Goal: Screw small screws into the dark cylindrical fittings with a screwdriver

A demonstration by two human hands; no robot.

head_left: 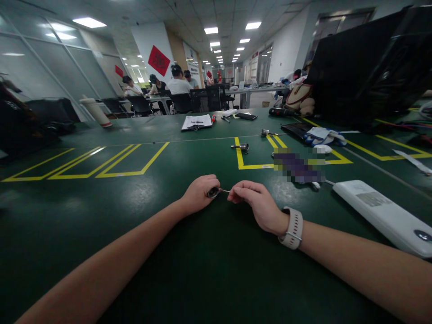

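Note:
My left hand (201, 192) is closed around a metal hole saw (212, 192), its round open end facing me. From its right side a thin metal rod (225, 191) runs across to my right hand (251, 198), whose fingertips pinch its far end. Whether the rod belongs to the hole saw or is a separate tool, I cannot tell. Beyond my hands, a similar hole saw (243, 147) with a shank lies on its side at a yellow tape line. Another metal piece of that kind (265, 132) lies farther back.
At right lie a white power bank (371, 202), a blurred-out phone (297, 167), a white mouse (322, 149) and a blue-and-white cloth (326, 136). A clipboard with paper (197, 122) and a dark phone (246, 116) sit at the back. A cup (96, 111) stands far left. People sit beyond.

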